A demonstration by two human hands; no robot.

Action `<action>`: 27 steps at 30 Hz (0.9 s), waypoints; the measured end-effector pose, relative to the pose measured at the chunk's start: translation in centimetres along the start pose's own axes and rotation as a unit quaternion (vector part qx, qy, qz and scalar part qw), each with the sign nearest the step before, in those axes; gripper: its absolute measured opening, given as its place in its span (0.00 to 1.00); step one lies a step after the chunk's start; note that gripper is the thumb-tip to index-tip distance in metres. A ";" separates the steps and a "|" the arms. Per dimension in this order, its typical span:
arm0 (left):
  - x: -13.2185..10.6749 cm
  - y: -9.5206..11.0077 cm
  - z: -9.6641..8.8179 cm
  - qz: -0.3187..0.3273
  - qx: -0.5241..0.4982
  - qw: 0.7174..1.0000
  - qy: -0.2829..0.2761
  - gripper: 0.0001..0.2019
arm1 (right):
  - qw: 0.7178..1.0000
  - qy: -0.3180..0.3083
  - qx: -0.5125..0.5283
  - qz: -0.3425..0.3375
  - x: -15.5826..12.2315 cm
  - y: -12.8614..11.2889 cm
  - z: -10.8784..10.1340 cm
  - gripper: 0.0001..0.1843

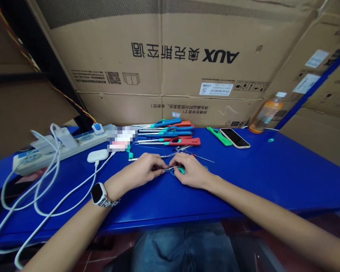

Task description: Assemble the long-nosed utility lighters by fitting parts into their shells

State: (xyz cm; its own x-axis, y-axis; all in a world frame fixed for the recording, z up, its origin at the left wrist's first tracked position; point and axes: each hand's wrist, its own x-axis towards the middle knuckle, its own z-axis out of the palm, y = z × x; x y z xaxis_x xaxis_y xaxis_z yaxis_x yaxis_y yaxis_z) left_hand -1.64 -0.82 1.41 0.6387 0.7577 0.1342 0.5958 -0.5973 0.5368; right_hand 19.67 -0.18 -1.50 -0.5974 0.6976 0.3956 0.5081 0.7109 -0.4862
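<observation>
My left hand (150, 168) and my right hand (190, 170) meet low over the blue table, fingertips almost touching. Between them is a small blue and green part (180, 170) with a thin greyish end, mostly covered by my fingers. My left thumb and fingers pinch the thin end, while my right fingers close round the coloured side. Just beyond my hands lie a loose metal lighter tube (133, 159), small metal pieces (184, 148) and a thin rod with a red bit (205, 158). Several long-necked lighters (183, 141), blue, red and orange, are piled behind.
A power strip (87, 140) with white cables stands at the left, near a white charging case (98, 155). At the right are a green lighter shell (219, 136), a phone (235, 138) and an orange drink bottle (268, 113). A large cardboard box (116, 34) walls off the back.
</observation>
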 end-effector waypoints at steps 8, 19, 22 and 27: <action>0.0 -1.0 0.2 0.047 0.041 0.998 0.003 0.09 | 1.000 0.000 0.005 -0.005 -0.2 -0.1 -0.1 0.06; 0.3 0.1 0.5 0.014 0.047 0.999 0.019 0.06 | 1.000 -0.010 0.021 -0.002 -0.1 0.1 -0.3 0.05; 0.4 -0.3 0.7 -0.003 0.018 1.000 0.023 0.07 | 1.000 -0.006 0.007 -0.007 -0.1 -0.2 -0.2 0.06; 0.2 -1.3 0.5 -0.020 0.030 0.999 0.031 0.05 | 1.000 -0.003 -0.003 -0.014 0.7 -0.4 -0.4 0.10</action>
State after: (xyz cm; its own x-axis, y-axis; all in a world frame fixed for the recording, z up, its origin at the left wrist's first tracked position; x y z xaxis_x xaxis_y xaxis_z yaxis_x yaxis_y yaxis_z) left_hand -2.06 0.04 0.34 0.5840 0.7947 0.1657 0.6489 -0.5796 0.4929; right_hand 19.29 0.00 -0.72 -0.6154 0.6773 0.4033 0.4950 0.7302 -0.4710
